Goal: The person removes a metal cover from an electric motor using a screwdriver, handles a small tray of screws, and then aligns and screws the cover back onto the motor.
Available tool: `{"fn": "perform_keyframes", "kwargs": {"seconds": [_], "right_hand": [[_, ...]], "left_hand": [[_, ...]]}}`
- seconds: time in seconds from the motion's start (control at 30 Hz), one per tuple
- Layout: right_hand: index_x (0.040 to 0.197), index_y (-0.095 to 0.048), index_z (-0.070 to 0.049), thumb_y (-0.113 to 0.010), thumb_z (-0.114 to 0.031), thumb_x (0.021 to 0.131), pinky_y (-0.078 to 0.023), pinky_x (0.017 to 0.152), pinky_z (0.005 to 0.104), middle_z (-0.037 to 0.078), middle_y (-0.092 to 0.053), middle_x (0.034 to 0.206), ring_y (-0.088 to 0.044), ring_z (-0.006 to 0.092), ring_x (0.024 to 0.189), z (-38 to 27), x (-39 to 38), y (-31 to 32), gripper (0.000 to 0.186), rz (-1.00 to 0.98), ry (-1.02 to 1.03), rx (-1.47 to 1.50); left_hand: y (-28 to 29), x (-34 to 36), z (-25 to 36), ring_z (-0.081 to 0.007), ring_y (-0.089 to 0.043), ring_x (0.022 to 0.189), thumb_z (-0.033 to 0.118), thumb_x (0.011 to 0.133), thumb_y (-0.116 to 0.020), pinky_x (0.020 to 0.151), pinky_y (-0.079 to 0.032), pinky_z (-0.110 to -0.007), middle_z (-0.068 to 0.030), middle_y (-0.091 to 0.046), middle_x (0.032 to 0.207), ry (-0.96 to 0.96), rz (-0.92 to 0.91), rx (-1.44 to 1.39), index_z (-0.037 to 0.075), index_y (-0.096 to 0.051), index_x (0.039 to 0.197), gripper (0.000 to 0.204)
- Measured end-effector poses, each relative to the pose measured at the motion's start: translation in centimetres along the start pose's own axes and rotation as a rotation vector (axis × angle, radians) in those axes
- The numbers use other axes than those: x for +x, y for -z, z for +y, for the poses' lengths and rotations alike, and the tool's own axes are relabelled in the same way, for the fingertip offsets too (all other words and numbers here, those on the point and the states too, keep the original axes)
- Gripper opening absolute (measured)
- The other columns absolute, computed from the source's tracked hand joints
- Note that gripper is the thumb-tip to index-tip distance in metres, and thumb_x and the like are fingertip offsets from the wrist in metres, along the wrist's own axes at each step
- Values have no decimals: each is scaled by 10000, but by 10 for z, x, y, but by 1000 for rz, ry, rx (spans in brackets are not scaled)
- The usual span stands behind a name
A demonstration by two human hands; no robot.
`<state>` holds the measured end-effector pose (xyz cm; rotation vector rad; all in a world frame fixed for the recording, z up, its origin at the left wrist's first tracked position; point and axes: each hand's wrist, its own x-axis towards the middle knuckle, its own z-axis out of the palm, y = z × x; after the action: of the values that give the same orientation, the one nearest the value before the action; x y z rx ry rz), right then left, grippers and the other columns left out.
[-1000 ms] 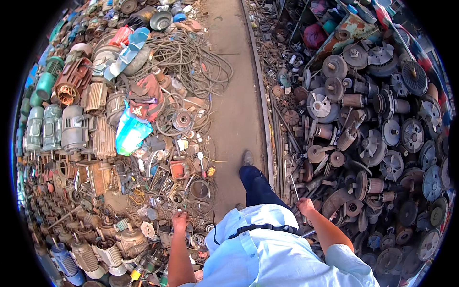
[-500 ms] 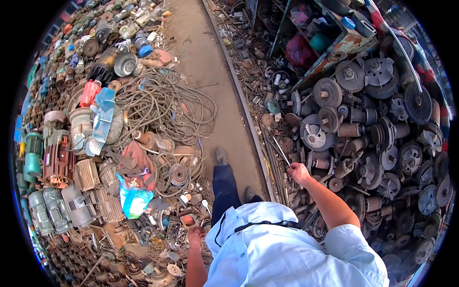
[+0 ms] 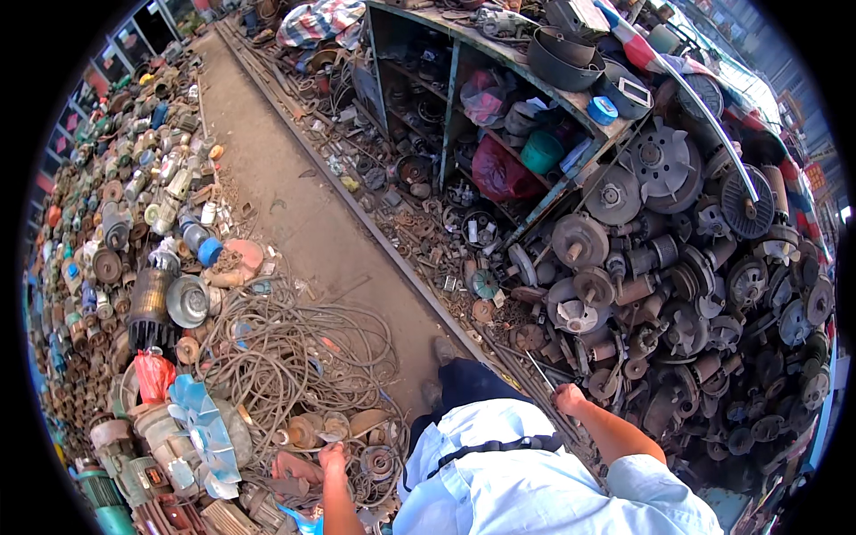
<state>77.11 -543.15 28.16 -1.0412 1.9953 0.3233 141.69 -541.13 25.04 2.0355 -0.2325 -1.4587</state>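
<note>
My right hand (image 3: 569, 399) is closed around a thin, pale metal rod (image 3: 539, 370) that points forward and left from the fist. The handle end is hidden in my fingers. Just beyond that hand rises a heap of motor rotors and fan discs (image 3: 593, 287). On the other side my left hand (image 3: 333, 459) is closed low over the ground; whatever it may hold cannot be made out. Close to it lie a reddish cloth (image 3: 294, 466), a round motor part (image 3: 378, 462) and a tangle of brown cable (image 3: 294, 357).
A dirt path (image 3: 267, 178) runs forward, edged by a metal rail (image 3: 357, 209). Many old motors and a blue fan (image 3: 201, 423) crowd the left side. At the right stands a rusty shelf unit (image 3: 448, 116) with pots (image 3: 563, 64) on top.
My view has turned to the right, bringing in more of the shelf and path. My left hand has moved forward, from the small-parts pile to the reddish cloth. My right hand still grips the rod.
</note>
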Motion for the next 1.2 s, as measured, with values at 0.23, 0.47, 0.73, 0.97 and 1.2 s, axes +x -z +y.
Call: {"fn": "perform_keyframes", "kwargs": {"seconds": [0.23, 0.47, 0.73, 0.97, 1.2], "right_hand": [[971, -722, -53, -526, -260, 865, -543, 822, 411, 197, -706, 925, -690, 327, 911, -118, 103, 38, 304, -110, 80, 12], [966, -687, -88, -603, -317, 877, -535, 644, 415, 112, -672, 752, -659, 255, 717, -279, 120, 159, 260, -19, 59, 510], [940, -701, -44, -618, -267, 849, -521, 651, 358, 156, -672, 738, -655, 240, 708, -233, 144, 142, 255, 281, 53, 418], [849, -651, 2, -608, -73, 838, -502, 517, 328, 88, -638, 667, -636, 191, 592, -205, 101, 52, 87, 272, -530, 1101], [823, -643, 13, -643, -60, 834, -520, 518, 349, 117, -648, 682, -645, 223, 585, -327, 62, 37, 74, 239, -692, 1312]], "left_hand": [[-83, 49, 143, -165, -614, 665, 56, 910, -613, 576, -508, -297, -45, -622, 799, -40, 12, 147, 13, -612, 959, 65], [-105, 94, 211, -163, -564, 537, -19, 819, -653, 493, -460, -287, -57, -596, 655, -26, 40, 311, -29, -623, 817, 32], [-174, 194, 342, -191, -596, 534, 3, 800, -703, 484, -483, -326, -81, -640, 680, -137, -74, 429, -19, -643, 742, 86], [-312, 248, 511, -145, -591, 606, 147, 830, -748, 556, -476, -316, -54, -647, 696, -283, -276, 884, -21, -661, 768, 199], [-428, 295, 636, -138, -612, 639, 164, 879, -701, 606, -517, -302, -65, -671, 742, -339, -466, 855, -12, -680, 810, 190]]}}
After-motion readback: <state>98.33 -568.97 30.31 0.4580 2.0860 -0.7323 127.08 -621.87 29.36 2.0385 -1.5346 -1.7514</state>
